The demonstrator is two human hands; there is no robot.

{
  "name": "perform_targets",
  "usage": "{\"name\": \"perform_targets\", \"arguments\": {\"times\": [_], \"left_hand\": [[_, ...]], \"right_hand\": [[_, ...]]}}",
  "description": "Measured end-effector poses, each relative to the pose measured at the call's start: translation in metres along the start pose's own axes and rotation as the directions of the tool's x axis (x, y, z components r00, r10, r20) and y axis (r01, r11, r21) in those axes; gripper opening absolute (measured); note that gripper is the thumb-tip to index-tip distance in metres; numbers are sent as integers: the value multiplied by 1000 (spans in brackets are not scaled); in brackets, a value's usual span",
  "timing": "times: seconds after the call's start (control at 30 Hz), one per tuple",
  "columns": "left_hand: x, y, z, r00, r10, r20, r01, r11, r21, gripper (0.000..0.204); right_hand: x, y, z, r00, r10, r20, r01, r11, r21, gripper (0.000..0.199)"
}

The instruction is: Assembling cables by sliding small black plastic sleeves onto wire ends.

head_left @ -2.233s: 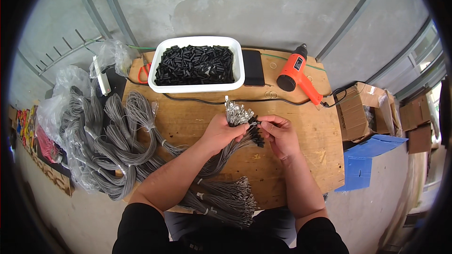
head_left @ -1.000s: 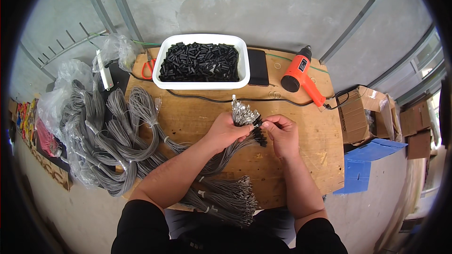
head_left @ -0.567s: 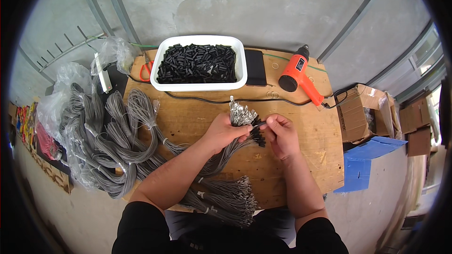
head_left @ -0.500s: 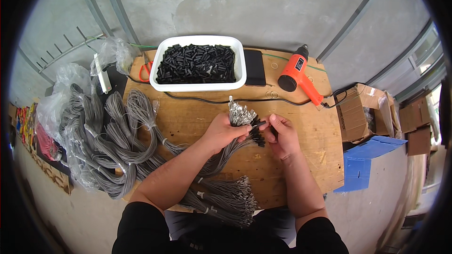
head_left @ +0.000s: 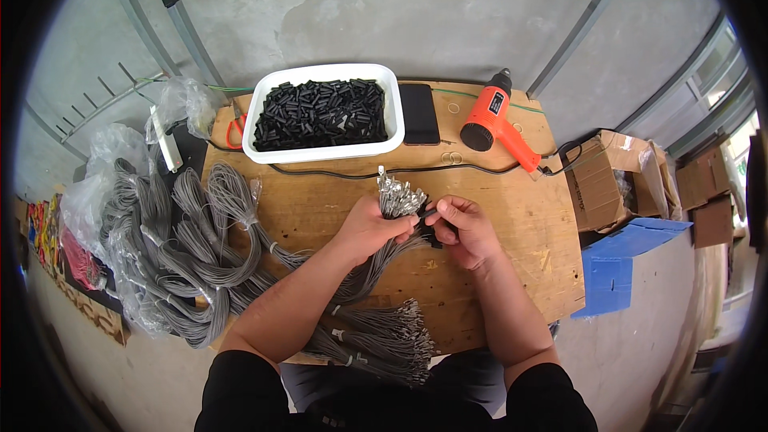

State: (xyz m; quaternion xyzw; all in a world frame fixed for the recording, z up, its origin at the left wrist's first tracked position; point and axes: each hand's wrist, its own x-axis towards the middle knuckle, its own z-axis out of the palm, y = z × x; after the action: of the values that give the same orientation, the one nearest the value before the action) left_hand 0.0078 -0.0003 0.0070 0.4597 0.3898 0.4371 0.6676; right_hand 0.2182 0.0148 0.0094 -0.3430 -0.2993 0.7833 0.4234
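coils at bench left | tub of black tubes, back | left hand: grip clamped on wires, metal ends up, mid-bench | tube just beside wires, pinched in right hand's grip | heat gun, back right

tub: smooth glossy plastic | tubes in tub: matt-looking plastic | terminals in front of tub: shiny metal | table under tub: worn wood | gun right of tub: smooth plastic | bag left of tub: crinkled, glossy plastic | wall behind tub: matt, patchy
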Motion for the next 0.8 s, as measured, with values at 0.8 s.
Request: {"name": "perform_targets", "arguments": {"times": [0.8], "left_hand": [[0, -4, 5, 984, 165, -66, -147, 964, 221, 17]], "right_hand": [[1, -3, -8, 950, -280, -137, 247, 944, -219, 11]]}}
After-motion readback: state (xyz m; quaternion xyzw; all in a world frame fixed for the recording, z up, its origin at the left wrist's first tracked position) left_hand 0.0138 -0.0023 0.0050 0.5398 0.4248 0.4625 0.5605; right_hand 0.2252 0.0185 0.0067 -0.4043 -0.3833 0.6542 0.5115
